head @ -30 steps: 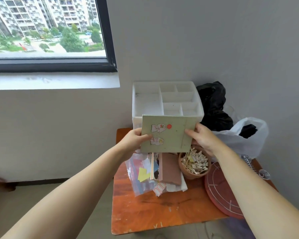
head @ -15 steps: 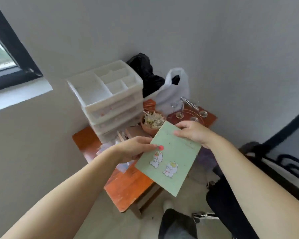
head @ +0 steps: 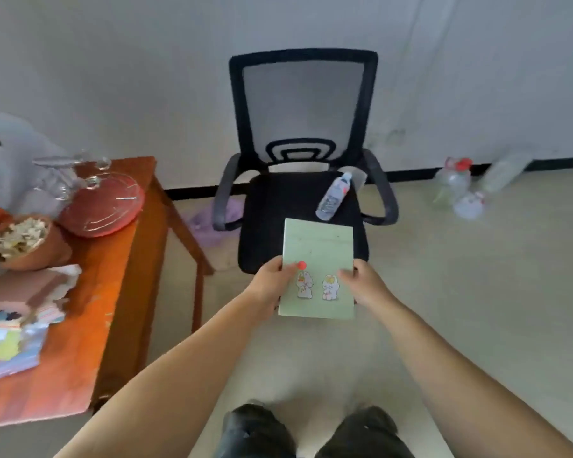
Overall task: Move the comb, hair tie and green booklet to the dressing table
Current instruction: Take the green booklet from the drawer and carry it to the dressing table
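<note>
I hold the green booklet (head: 318, 256) flat in front of me with both hands, over the front edge of a black office chair. It is pale green with two cartoon rabbit stickers and a red dot. My left hand (head: 272, 282) grips its left edge, thumb on the cover. My right hand (head: 364, 284) grips its right edge. No comb or hair tie shows in this view.
The black mesh office chair (head: 303, 133) stands ahead against the wall, a plastic bottle (head: 333, 196) lying on its seat. An orange wooden table (head: 113, 276) at left carries a red round lid, a clay bowl and papers. Several empty bottles (head: 457, 186) lie on the floor at right.
I have turned right, away from the orange table and white drawer organiser, carrying the booklet in both hands. The chair now fills the middle of the view.
</note>
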Motion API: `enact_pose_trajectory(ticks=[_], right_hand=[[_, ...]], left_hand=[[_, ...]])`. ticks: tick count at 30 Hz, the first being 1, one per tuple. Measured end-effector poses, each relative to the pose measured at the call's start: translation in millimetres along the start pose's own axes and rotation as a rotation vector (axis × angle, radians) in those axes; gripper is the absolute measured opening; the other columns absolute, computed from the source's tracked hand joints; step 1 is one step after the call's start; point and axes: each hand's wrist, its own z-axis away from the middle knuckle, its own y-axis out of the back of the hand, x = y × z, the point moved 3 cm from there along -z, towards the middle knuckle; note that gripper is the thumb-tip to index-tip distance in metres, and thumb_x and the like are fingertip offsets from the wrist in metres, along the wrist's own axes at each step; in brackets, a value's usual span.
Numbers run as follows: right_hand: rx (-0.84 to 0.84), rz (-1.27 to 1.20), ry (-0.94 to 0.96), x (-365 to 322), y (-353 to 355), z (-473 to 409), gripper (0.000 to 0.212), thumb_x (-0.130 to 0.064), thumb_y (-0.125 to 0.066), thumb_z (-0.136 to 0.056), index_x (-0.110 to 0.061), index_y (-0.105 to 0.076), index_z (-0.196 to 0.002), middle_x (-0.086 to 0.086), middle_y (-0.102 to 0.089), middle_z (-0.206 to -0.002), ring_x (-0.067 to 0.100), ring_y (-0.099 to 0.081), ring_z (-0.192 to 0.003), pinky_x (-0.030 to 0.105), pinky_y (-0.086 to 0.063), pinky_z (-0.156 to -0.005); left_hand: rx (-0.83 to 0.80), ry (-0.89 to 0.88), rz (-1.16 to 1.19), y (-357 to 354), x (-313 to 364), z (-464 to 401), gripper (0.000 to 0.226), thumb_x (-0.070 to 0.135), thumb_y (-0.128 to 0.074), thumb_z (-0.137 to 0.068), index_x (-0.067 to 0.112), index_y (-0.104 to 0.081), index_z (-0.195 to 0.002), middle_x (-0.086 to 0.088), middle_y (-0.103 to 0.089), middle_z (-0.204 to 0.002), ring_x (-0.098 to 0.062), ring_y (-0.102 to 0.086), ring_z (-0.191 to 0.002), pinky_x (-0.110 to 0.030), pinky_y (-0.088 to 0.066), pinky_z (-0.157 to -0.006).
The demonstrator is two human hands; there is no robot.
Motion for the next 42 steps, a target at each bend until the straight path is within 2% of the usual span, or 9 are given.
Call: enact_pose_trajectory(ticks=[3, 8, 12, 17, 22, 26, 29, 35, 42], right_hand=[[0.173, -0.143, -0.103, 67, 92, 29, 0.016, -0.022, -0.047, -0.084, -0.015, -0.051, -0.097, -0.001, -0.056, -0.079, 0.019, -0.051, -0.071, 0.028, -0.042, -0.06], [0.365, -0.369, -0.199, 185, 244, 94, 0.017, -0.016, -0.049, -0.085, -0.015, -0.054, -0.101, 0.009, -0.062, -0.094, 0.025, -0.06, -0.081, 0.043, -0.055, -0.079], [0.539, -0.535, -0.254, 271, 346, 158, 0.02, -0.016, -0.051, -0.085, -0.014, -0.058, -0.104, 0.018, -0.066, -0.101, 0.032, -0.064, -0.083, 0.045, -0.056, -0.08], [0.697, -0.743, -0.299, 350, 431, 213, 0.017, -0.01, -0.054, -0.087, -0.012, -0.055, -0.103, 0.012, -0.062, -0.098, 0.021, -0.064, -0.081, 0.036, -0.057, -0.071], [0.819, -0.856, -0.349, 420, 514, 231, 0.018, -0.007, -0.054, -0.089, -0.012, -0.054, -0.106, 0.01, -0.062, -0.096, 0.025, -0.064, -0.09, 0.041, -0.056, -0.08], [0.9, -0.883, -0.376, 468, 602, 223, 0.017, -0.008, -0.054, -0.091, -0.01, -0.054, -0.107, 0.012, -0.061, -0.099, 0.025, -0.064, -0.089, 0.034, -0.056, -0.069], [0.97, -0.915, -0.398, 495, 676, 218, 0.02, -0.008, -0.055, -0.09, -0.008, -0.054, -0.11, 0.013, -0.061, -0.099, 0.024, -0.064, -0.087, 0.033, -0.056, -0.067], [1.087, -0.936, -0.447, 539, 812, 224, 0.015, -0.013, -0.057, -0.088, -0.013, -0.056, -0.103, 0.011, -0.06, -0.096, 0.026, -0.059, -0.091, 0.051, -0.051, -0.095], [1.174, -0.908, -0.457, 634, 976, 234, 0.021, -0.012, -0.056, -0.088, -0.009, -0.057, -0.108, 0.012, -0.06, -0.095, 0.026, -0.06, -0.09, 0.054, -0.049, -0.096]], left_hand=[[-0.162, 0.013, -0.165, -106, -7, -14, 0.021, 0.024, -0.065, -0.086, 0.013, -0.062, -0.103, -0.01, -0.069, -0.112, -0.026, -0.067, -0.099, -0.044, -0.053, -0.091], [-0.405, 0.087, -0.288, -301, -38, -15, 0.027, 0.014, -0.068, -0.082, 0.012, -0.063, -0.108, -0.007, -0.069, -0.106, -0.022, -0.064, -0.092, -0.033, -0.053, -0.081], [-0.616, 0.141, -0.425, -448, -64, 5, 0.023, 0.01, -0.068, -0.081, 0.012, -0.065, -0.104, -0.002, -0.07, -0.094, -0.017, -0.066, -0.083, -0.026, -0.052, -0.066], [-0.773, 0.147, -0.591, -595, -91, 19, 0.024, 0.007, -0.062, -0.085, 0.012, -0.063, -0.108, -0.001, -0.069, -0.091, -0.015, -0.064, -0.081, -0.028, -0.053, -0.07], [-0.886, 0.16, -0.721, -727, -113, 21, 0.015, 0.006, -0.062, -0.085, 0.014, -0.066, -0.097, -0.006, -0.067, -0.097, -0.021, -0.06, -0.09, -0.04, -0.053, -0.087], [-0.961, 0.17, -0.749, -842, -118, 9, 0.013, 0.006, -0.061, -0.085, 0.013, -0.064, -0.096, -0.005, -0.069, -0.092, -0.02, -0.064, -0.084, -0.034, -0.054, -0.069], [-1.004, 0.169, -0.793, -935, -109, 1, 0.013, 0.006, -0.063, -0.084, 0.014, -0.064, -0.093, -0.004, -0.069, -0.089, -0.019, -0.064, -0.08, -0.032, -0.053, -0.065], [-1.106, 0.143, -0.902, -1114, -93, 4, 0.02, 0.005, -0.061, -0.084, 0.01, -0.064, -0.103, -0.003, -0.069, -0.091, -0.017, -0.064, -0.08, -0.031, -0.052, -0.067], [-1.158, 0.127, -0.898, -1311, -123, 11, 0.018, 0.002, -0.058, -0.085, 0.011, -0.065, -0.098, -0.003, -0.068, -0.088, -0.017, -0.064, -0.078, -0.031, -0.052, -0.068]])
